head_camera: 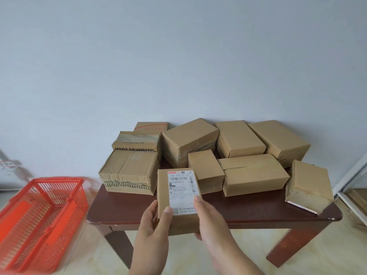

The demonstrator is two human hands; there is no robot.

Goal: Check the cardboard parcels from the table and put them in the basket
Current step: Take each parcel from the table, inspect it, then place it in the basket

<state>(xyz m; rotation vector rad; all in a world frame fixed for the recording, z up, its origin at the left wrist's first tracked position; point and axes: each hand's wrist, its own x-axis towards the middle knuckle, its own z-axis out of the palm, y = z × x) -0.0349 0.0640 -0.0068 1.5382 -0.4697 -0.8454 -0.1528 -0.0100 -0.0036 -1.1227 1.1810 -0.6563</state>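
Head view: both hands hold a small parcel (177, 195) upright above the table (218, 211) front edge; left hand (154, 221) and right hand (208, 219) grip its sides, thumbs on the white shipping label (183, 192); barcode at top, digits partly legible "882 T632"; long axis runs away from the camera; red basket (39, 219) sits at left.

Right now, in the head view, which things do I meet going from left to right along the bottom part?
Red basket → left hand → labelled cardboard parcel held in both hands → right hand → tilted parcel at the table edge.
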